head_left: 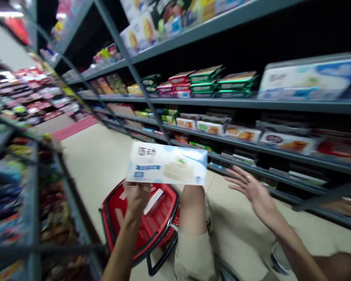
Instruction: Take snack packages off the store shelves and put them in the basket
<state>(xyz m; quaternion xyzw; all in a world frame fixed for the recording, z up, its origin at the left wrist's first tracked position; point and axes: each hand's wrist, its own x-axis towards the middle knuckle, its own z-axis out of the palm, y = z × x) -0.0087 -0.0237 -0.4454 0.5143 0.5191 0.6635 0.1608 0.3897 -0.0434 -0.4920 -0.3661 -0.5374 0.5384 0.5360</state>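
My left hand (139,197) grips the lower left end of a white and light blue food box (175,166), whose front shows a pale block-shaped cake or wafer. The fingers behind the box are hidden. Below it stands a red shopping basket (163,218) with a white slip or label inside. My right hand (257,195) is off to the right, fingers spread and holding nothing, in front of the lower shelves. Similar white and blue boxes (307,80) stand on the shelf at the upper right.
Shelves (210,102) of packaged snacks run along the right, with green boxes (206,80) and white biscuit packs (242,132). Another rack (33,218) of bagged goods borders the left. My bent knee (193,210) is beside the basket, over the pale floor (90,156).
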